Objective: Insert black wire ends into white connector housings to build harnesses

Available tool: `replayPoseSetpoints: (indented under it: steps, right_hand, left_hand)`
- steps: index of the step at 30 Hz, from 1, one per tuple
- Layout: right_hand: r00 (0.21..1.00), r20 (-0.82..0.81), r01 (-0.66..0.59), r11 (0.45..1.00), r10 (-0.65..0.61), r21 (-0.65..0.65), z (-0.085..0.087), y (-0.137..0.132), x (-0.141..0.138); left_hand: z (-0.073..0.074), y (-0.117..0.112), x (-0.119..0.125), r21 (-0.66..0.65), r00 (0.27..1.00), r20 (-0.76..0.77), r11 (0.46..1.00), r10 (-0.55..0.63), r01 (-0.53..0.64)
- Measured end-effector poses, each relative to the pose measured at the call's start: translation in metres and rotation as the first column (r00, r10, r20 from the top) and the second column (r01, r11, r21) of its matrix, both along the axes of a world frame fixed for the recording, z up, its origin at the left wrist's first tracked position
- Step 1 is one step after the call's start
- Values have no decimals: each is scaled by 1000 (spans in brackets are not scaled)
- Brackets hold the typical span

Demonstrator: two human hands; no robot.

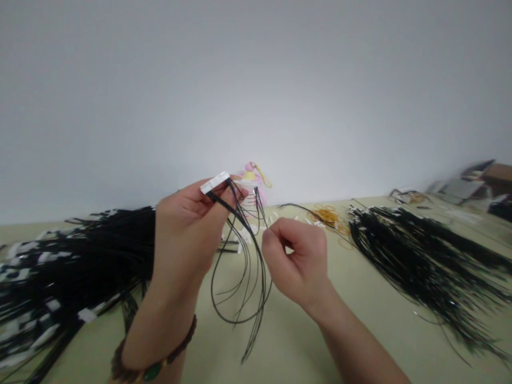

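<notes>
My left hand (188,232) is raised above the table, its fingers closed on a small white connector (215,182). Several thin black wires (244,266) hang from that connector and loop down toward the table. My right hand (294,256) is just to the right, thumb and forefinger pinched on one of these wires near its end. A dark beaded bracelet with a green stone (154,368) circles my left wrist.
A big heap of black wires with white connectors (60,277) lies at the left. Another pile of loose black wires (420,256) spreads at the right. Yellow rubber bands (328,216), small white connectors (246,234) and a pink-topped cup (252,186) sit at the back. Boxes (480,178) are far right.
</notes>
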State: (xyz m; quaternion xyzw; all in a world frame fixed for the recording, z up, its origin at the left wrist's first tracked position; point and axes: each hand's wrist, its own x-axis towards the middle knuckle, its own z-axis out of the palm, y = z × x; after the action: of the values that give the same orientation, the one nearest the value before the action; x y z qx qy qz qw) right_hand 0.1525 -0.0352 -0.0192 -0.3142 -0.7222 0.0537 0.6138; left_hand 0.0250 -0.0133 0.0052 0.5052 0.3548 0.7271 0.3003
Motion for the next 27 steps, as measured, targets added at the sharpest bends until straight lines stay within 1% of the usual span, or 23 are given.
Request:
replayPoseSetpoints:
  steps: [9,14,19,23,27]
  right_hand:
    - [1000,-10,-6,998,5,-62,-4,3,-1]
    - [1000,-17,-9,994,7,-108,-6,3,0]
    - [1000,-23,-3,991,0,-134,-5,3,0]
    - [999,-29,-18,989,14,-144,-5,4,0]
    - [999,-47,-27,987,20,-157,-6,5,0]
  left_hand:
    - [-1,0,-2,63,996,-85,998,20,-15]
    - [-2,1,-3,81,997,-82,997,13,-7]
    - [-4,2,-5,88,993,-112,996,32,-22]
    - [-5,3,-4,88,994,-98,995,45,-36]
    - [-6,4,-5,79,996,-84,996,34,-28]
